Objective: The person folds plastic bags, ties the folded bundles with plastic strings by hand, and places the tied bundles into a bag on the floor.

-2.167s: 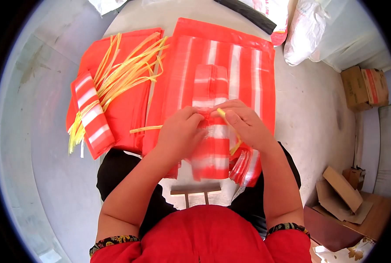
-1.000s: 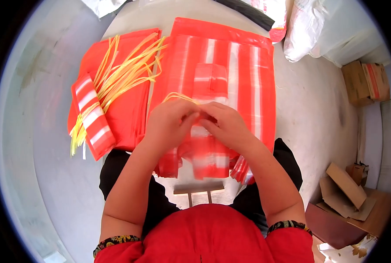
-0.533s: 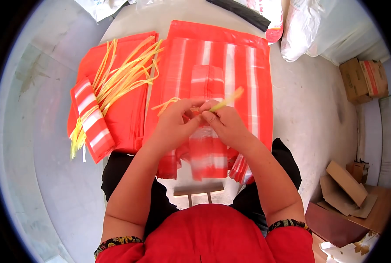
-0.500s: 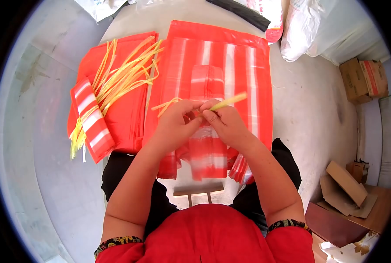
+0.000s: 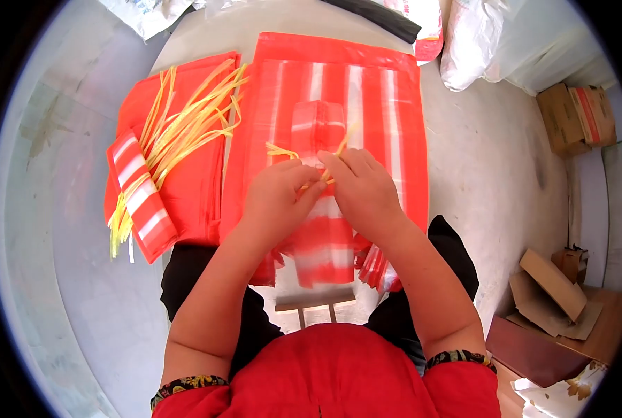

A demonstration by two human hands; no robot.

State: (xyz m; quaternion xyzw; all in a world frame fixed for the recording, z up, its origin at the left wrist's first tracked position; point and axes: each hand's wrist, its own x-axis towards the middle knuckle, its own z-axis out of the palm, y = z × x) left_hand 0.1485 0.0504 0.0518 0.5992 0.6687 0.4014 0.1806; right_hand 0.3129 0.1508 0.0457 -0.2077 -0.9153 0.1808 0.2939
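Note:
A folded red-and-white striped bundle [image 5: 318,240] lies lengthwise on a larger striped plastic stack [image 5: 387,104]. Over its middle, my left hand [image 5: 276,198] pinches a yellow tie [image 5: 280,150], one end of which sticks out past the fingers. Close beside it my right hand [image 5: 366,191] is closed on the same tie, whose other end points up between the hands. The part of the tie under the fingertips is partly hidden. To the left, many loose yellow ties [image 5: 185,129] and a tied striped roll [image 5: 142,195] rest on a red stack [image 5: 199,174].
A black roll [image 5: 377,17] and a white bag [image 5: 471,42] are at the far edge. Cardboard boxes [image 5: 565,118] stand on the right, with an opened carton [image 5: 551,299] below them. A small wooden stool [image 5: 316,299] shows between the knees.
My right hand has turned palm down, and the tie end it holds has swung from pointing right to pointing upward. The stacks appear slightly further left in view.

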